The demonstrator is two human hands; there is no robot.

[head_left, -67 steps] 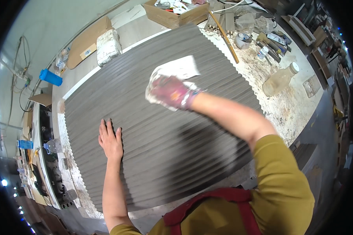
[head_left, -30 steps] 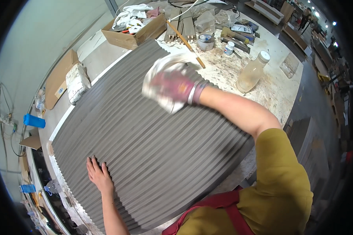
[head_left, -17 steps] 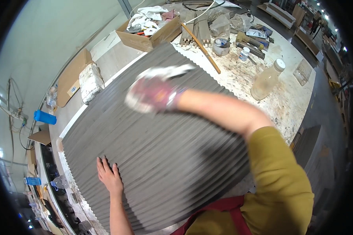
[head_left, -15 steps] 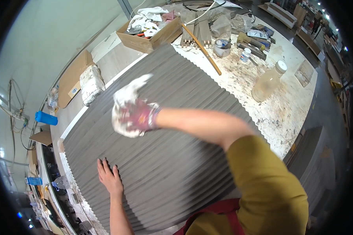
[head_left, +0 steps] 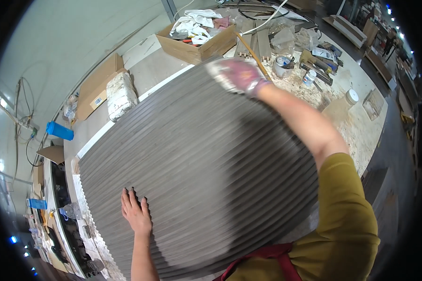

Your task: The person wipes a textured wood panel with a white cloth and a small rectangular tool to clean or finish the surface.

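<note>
A large dark grey ribbed panel lies in front of me, its grooves running slantwise. My left hand rests bare and flat on its near left part, fingers slightly apart. At the panel's far right corner, my right hand, in a reddish glove and smeared by motion, presses a white cloth against the ribs. Most of the cloth is hidden under the glove.
Beyond the panel stands a cardboard box full of rags. A wrapped white bundle lies left of it. On the stained table at right are a jar, a small bottle, a nail gun and a large bottle.
My right hand has swept with the cloth from the panel's middle toward its far right corner. My left hand stays flat at nearly the same spot. The view has shifted slightly.
</note>
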